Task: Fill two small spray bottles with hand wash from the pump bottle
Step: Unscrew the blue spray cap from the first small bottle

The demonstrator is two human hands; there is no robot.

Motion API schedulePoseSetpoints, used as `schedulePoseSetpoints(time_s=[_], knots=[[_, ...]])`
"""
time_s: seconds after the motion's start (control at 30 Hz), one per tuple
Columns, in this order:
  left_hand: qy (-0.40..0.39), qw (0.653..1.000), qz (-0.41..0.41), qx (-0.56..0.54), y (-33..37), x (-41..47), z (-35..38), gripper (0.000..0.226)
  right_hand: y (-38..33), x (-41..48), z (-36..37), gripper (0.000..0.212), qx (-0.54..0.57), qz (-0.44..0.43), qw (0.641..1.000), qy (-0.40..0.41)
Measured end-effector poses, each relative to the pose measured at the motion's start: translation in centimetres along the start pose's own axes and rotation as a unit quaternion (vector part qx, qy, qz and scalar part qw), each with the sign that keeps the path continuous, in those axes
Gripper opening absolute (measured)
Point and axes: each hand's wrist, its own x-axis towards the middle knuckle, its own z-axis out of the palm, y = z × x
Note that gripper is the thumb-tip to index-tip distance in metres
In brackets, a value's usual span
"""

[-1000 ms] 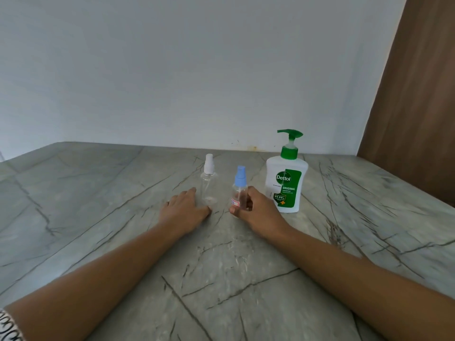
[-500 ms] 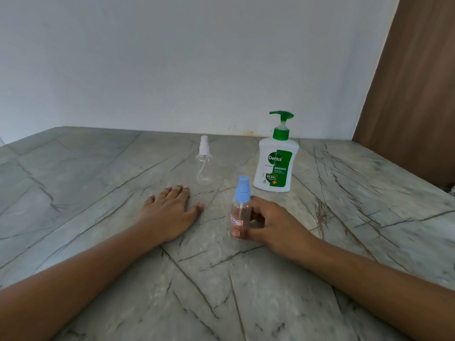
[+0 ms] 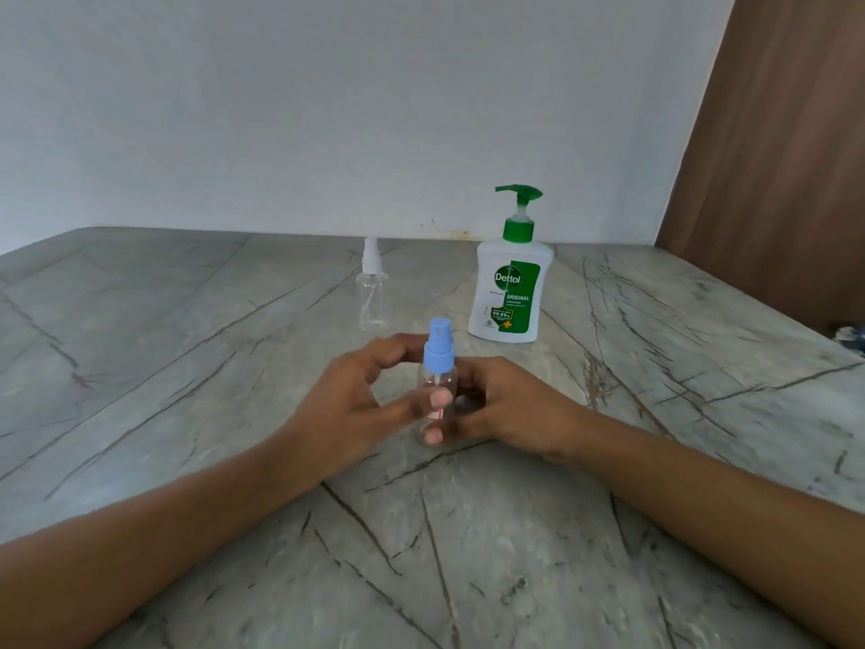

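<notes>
Fingers (image 3: 398, 343) of the left hand (image 3: 346, 414) have joined the right hand (image 3: 505, 405), both clamping the blue-capped spray bottle (image 3: 439, 356), now drawn forward of the Dettol pump bottle (image 3: 508, 283). Uncapping seems next.

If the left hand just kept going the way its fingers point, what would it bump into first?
The blue-capped spray bottle, held upright by the right hand. The left hand curves toward it, and its thumb looks to touch the clear body, though depth is hard to judge.
</notes>
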Motion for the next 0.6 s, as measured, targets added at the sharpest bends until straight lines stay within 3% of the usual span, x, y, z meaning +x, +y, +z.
schedulePoseSetpoints(time_s=[0.07, 0.13, 0.33, 0.6], knots=[[0.050, 0.999, 0.002, 0.016, -0.1, 0.3, -0.2, 0.034, -0.7, -0.2, -1.0, 0.035, -0.050, 0.028, 0.997, -0.049], [0.051, 0.999, -0.008, 0.001, -0.1, 0.4, -0.4, 0.034, -1.6, -0.5, -2.5, 0.044, -0.066, 0.057, 0.995, -0.054], [0.048, 0.998, -0.028, -0.029, 0.5, 0.3, -0.2, 0.031, -3.8, -1.4, -2.1, 0.037, -0.054, -0.074, 0.985, 0.148], [0.041, 0.997, -0.068, 0.001, 0.9, 0.2, -0.1, 0.021, -4.1, 0.1, 0.1, 0.028, -0.105, -0.082, 0.961, 0.241]])
